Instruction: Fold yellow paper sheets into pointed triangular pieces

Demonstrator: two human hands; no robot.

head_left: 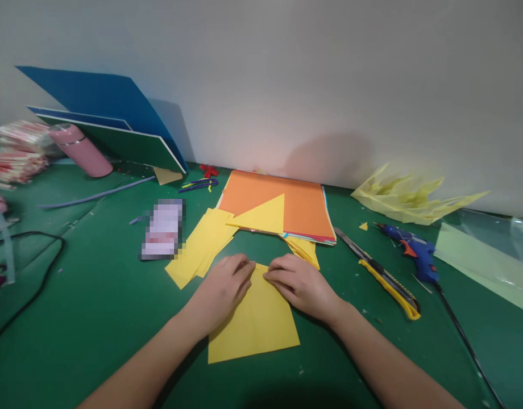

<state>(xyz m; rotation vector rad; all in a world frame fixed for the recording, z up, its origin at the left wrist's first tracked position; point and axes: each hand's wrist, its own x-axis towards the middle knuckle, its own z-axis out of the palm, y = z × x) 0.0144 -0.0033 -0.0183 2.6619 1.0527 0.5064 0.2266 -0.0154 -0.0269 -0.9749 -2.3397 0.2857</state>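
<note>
A sheet of yellow paper (255,326) lies on the green table in front of me. My left hand (223,289) rests on its upper left, fingers bent and held together at the far edge. Opposite it, my right hand (302,287) has its fingers pressed together on the upper right edge. A small gap separates the two sets of fingertips, and paper shows between them. Just beyond my left hand is a fanned stack of yellow paper strips (206,241). Folded yellow pieces (304,248) lie behind my right hand. The thumbs are mostly hidden.
Orange paper (265,196) tops a stack at the back, with a yellow triangle (268,217) on it. At right are a utility knife (389,284), a blue glue gun (419,253) and a spiky yellow paper piece (410,199). A phone (162,230) and pink bottle (84,150) are left.
</note>
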